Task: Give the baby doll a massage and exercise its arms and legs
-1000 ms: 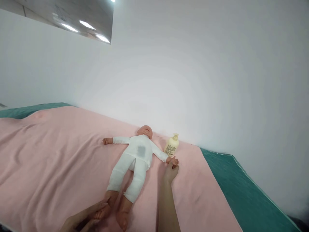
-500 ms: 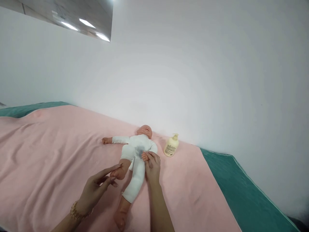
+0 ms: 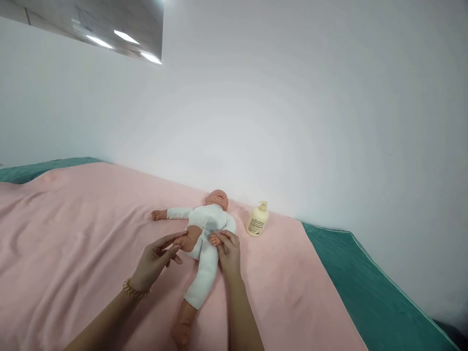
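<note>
A baby doll (image 3: 210, 217) with a white cloth body lies on its back, head toward the wall. My left hand (image 3: 157, 256), with a beaded bracelet (image 3: 135, 288) at the wrist, grips the doll's foot on the left between thumb and fingers. That leg is bent up toward the belly. My right hand (image 3: 229, 251) pinches the doll's small hand (image 3: 215, 240) beside its belly. The doll's other leg (image 3: 202, 282) stretches toward me, and its other arm (image 3: 179, 213) lies out to the left. A greyish patch shows on the lower belly.
A cream pump bottle (image 3: 257, 220) stands right of the doll. The doll lies on a pink blanket (image 3: 91, 243), wrinkled at the left, over a green cover (image 3: 360, 273). A white wall (image 3: 274, 107) rises behind, with a reflective panel (image 3: 120, 24) at upper left.
My left hand has moved up and away from me with the doll's foot, bending that leg further toward the belly. My right hand keeps hold of the doll's hand, almost in place.
</note>
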{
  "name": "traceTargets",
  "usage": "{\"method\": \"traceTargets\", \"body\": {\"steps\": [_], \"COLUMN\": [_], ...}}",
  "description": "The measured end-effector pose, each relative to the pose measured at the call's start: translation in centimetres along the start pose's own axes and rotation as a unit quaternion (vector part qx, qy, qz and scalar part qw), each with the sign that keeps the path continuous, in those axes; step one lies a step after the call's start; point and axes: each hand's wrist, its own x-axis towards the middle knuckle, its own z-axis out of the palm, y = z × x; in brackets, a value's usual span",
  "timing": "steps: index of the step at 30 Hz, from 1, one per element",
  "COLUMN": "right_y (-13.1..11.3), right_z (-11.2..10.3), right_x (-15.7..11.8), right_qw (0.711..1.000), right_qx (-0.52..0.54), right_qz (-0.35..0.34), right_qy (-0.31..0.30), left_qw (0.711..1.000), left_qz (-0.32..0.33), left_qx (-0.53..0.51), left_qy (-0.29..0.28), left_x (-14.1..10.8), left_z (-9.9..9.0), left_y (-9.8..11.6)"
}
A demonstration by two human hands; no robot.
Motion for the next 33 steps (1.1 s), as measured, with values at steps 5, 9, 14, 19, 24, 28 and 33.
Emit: {"method": "traceTargets", "body": {"steps": [5,9,14,19,24,28,33], "right_y": [-0.1,-0.4,2.2,5.1,6.3,7.3,6.5], "right_z": [-0.6,-1.5,-2.5,-2.9,-3.0,-3.0,-3.2], "right_x": [0.0,0.5,0.4,-0.3,-0.5,-0.7,-0.8], "right_qw": [0.978,0.922,0.857,0.823,0.822,0.821,0.831], "right_qx": [0.139,0.246,0.284,0.286,0.276,0.263,0.239], "right_qz": [0.11,0.212,0.263,0.29,0.293,0.311,0.317], "right_qy": [0.108,0.21,0.34,0.395,0.402,0.399,0.389], "left_qw": [1.0,0.999,0.996,0.996,0.995,0.991,0.989], "left_qz": [-0.01,-0.027,-0.05,-0.076,-0.09,-0.106,-0.102], "left_qx": [0.012,0.043,0.073,0.029,0.035,0.028,0.047], "left_qy": [-0.001,-0.016,-0.019,-0.036,-0.035,-0.073,-0.091], "left_x": [-3.0,-6.0,-8.9,-10.7,-11.7,-12.0,-11.8], "left_z": [-1.4,-2.8,-4.5,-5.1,-5.0,-4.6,-4.7], "left_y": [0.0,-0.9,-2.2,-3.2,-4.3,-4.6,-4.3]}}
